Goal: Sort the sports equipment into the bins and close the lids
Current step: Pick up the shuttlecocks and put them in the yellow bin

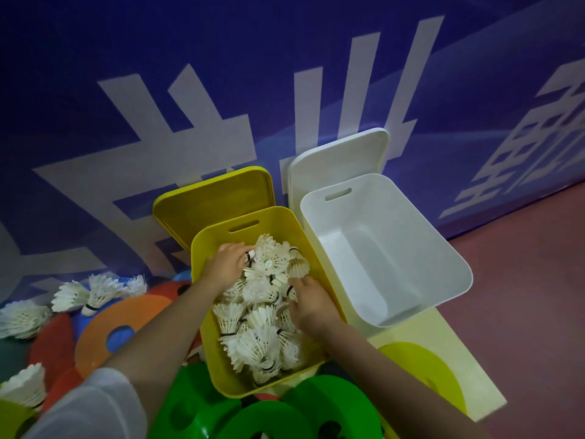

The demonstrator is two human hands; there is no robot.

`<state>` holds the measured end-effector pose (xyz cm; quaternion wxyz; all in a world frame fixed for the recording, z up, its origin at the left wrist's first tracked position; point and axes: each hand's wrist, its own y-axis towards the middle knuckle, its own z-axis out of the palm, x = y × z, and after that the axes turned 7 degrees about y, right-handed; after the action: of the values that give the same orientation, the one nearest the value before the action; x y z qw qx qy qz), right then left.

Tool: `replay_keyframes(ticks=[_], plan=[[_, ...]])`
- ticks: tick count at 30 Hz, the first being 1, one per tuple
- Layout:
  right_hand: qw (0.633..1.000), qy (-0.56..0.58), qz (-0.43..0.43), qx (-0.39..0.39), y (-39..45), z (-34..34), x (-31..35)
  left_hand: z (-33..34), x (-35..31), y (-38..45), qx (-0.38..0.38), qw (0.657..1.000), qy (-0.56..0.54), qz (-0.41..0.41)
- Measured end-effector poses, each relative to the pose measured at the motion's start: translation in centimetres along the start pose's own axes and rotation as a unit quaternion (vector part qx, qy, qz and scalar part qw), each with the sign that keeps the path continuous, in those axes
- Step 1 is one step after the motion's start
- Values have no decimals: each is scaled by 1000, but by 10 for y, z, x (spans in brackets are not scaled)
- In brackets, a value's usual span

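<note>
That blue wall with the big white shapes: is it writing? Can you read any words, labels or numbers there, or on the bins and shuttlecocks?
Blue wall: large white strokes, seemingly parts of big characters, cropped and too partial to read.
Right end of the wall: more white character strokes, steeply angled, not readable.
Yellow bin and white bin: no text visible.
Shuttlecocks: small greenish sticker inside one, too small to read.

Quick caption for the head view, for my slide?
Both hands, left and right, settle shuttlecocks in the yellow bin; the white bin is empty.
</note>
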<state>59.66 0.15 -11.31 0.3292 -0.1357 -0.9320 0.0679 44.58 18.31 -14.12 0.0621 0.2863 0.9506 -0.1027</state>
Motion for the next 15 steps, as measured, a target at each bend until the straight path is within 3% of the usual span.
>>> replay_keyframes(ticks=[10,15], plan=[[980,31,-135,-142,-20,-15,18,-67,7,-88,-145,971,-184,51],[965,124,-187,-135,-38,-2,60,-69,54,-174,-169,959,-228,-21]])
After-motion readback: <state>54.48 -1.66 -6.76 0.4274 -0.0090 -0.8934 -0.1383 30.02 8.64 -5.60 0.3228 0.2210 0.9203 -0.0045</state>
